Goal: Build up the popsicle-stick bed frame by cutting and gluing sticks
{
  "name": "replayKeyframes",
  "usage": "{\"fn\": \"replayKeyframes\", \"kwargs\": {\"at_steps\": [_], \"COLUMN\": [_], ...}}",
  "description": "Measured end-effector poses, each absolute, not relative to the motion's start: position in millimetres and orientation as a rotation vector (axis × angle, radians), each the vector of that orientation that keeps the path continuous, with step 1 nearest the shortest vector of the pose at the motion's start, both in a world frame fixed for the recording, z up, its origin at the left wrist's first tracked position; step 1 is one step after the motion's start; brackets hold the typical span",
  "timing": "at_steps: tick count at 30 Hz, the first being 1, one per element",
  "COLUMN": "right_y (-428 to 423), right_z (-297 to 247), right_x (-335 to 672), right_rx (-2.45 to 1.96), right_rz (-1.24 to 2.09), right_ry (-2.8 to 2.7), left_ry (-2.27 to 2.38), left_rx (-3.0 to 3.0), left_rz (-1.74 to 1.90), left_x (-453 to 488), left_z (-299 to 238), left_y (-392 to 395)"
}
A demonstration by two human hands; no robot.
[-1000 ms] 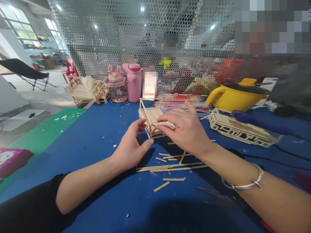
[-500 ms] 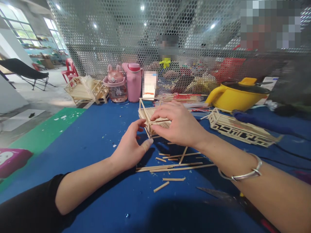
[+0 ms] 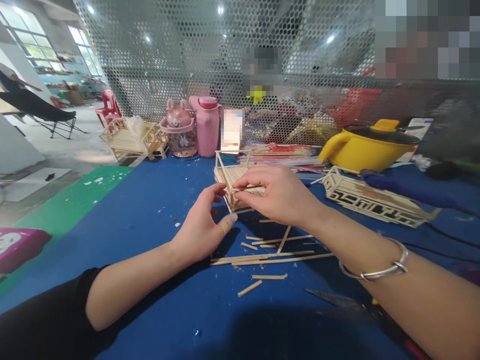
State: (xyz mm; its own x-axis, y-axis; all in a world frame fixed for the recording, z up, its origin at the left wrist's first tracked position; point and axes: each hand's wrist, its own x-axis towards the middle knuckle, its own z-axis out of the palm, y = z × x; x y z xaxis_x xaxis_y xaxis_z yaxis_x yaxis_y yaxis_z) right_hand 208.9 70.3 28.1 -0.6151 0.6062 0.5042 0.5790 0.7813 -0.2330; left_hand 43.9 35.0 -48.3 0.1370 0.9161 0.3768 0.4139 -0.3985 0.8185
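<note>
A small model built of thin wooden sticks (image 3: 232,173) stands on the blue table, its slatted top partly hidden behind my right hand. My left hand (image 3: 200,225) curls round the model's near left corner, thumb in front and fingers at the side. Just above that corner, my right hand (image 3: 275,192) pinches a thin wooden stick (image 3: 252,188) between thumb and fingers; one end of it meets the corner post. Loose wooden sticks (image 3: 262,259) and short cut pieces (image 3: 249,288) lie in front of the model.
Scissors (image 3: 333,298) lie under my right forearm. To the right are another stick model (image 3: 375,200) and a yellow pot (image 3: 369,150). Behind stand a pink bottle (image 3: 208,127), a clear jug (image 3: 182,142), a phone (image 3: 231,132) and a perforated metal screen (image 3: 168,60).
My right hand has dipped slightly, and its fingers have closed in on the stick at the model's corner. My left hand stays in place.
</note>
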Motion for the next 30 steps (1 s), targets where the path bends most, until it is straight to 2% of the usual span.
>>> {"fn": "replayKeyframes", "kwargs": {"at_steps": [4,9,11,15,19,25,30], "right_y": [69.7,49.2,40.2,37.2,41.4,33.9,49.4], "right_z": [33.6,35.3,27.4,8.3,-0.8,-1.5,3.0], "right_x": [214.4,227.8,230.5,229.1,225.9,229.5,240.1], "right_rx": [-0.926,-0.853,-0.916,-1.221,-1.249,-1.208,-1.164], "right_rz": [0.069,-0.153,-0.071,0.303,0.389,0.298,0.017], "right_ry": [-2.308,-1.987,-2.079,-2.097,-2.016,-1.949,-1.815], "left_ry": [1.299,1.363,1.354,1.325,1.34,1.356,1.337], "left_rx": [1.879,1.894,1.933,1.977,1.974,1.924,1.839], "left_rz": [1.236,1.248,1.25,1.244,1.22,1.198,1.16], "left_x": [43.9,43.5,43.7,45.3,46.7,46.5,45.5], "left_z": [-47.8,-47.3,-48.3,-50.8,-51.6,-51.8,-53.4], "left_y": [35.5,37.3,38.5,40.4,40.8,41.9,43.4]}}
